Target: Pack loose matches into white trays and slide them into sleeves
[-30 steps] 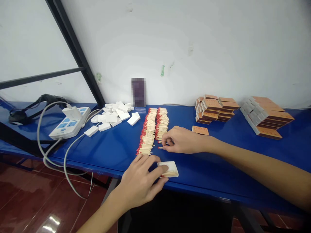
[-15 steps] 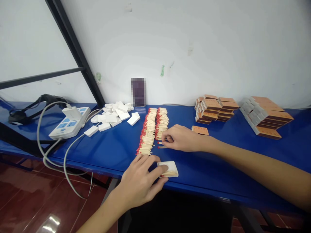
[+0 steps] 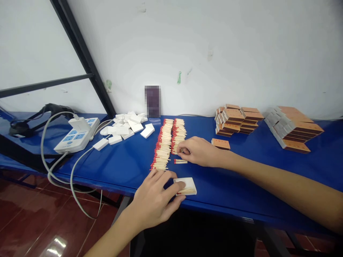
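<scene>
My left hand (image 3: 158, 200) grips a white matchbox tray (image 3: 190, 182) at the front edge of the table, index finger inside and thumb along the near side. Some matches lie in the tray, partly covered by the fingers. My right hand (image 3: 197, 151) is closed in a pinch at the near end of the right row of matches (image 3: 178, 134); what its fingertips hold is hidden. Just below those fingertips, a few loose matches (image 3: 180, 161) lie side by side, red heads to the left. A longer row of matches (image 3: 162, 150) runs alongside on the left.
White trays (image 3: 127, 125) are heaped at the back left, beside a power strip (image 3: 77, 135) with trailing cables. Orange matchboxes stand in a middle stack (image 3: 235, 117) and a right stack (image 3: 297, 125). One matchbox cover (image 3: 221, 144) lies behind my right forearm.
My right hand has shifted slightly up and left, toward the row's end. The loose matches now lie closer together and show more fully. My left hand and the tray stay put.
</scene>
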Action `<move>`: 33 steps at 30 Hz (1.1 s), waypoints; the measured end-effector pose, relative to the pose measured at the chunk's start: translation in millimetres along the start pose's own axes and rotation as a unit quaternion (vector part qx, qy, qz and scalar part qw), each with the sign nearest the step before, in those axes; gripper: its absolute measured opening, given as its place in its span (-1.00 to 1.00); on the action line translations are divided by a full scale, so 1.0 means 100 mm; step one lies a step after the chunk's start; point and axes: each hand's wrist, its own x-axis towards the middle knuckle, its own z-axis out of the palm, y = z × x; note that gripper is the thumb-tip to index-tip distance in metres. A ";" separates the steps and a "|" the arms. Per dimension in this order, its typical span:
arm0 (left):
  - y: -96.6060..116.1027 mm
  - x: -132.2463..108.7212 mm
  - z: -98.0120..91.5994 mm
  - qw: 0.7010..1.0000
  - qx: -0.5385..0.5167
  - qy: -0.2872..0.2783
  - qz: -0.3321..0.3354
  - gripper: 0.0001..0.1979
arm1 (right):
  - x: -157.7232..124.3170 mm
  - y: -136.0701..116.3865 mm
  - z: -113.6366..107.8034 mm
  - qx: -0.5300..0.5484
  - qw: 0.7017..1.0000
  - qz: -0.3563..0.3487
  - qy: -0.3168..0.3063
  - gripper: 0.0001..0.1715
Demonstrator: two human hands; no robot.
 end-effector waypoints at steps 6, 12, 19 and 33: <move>0.01 -0.01 -0.01 1.000 0.006 0.005 0.002 -0.80 | 0.01 0.02 0.04 0.001 1.000 -0.004 0.011 -0.82; 0.00 0.00 -0.01 1.000 0.005 0.004 0.000 -0.81 | -0.02 -0.01 -0.08 0.028 0.999 -0.007 -0.039 -0.85; 0.01 -0.01 -0.02 1.000 0.005 -0.005 -0.003 -0.80 | -0.03 -0.04 -0.15 0.040 0.998 0.003 -0.041 -0.88; 0.01 0.01 -0.02 1.000 0.009 0.003 0.001 -0.80 | 0.00 0.03 0.02 -0.014 1.000 -0.005 0.010 -0.82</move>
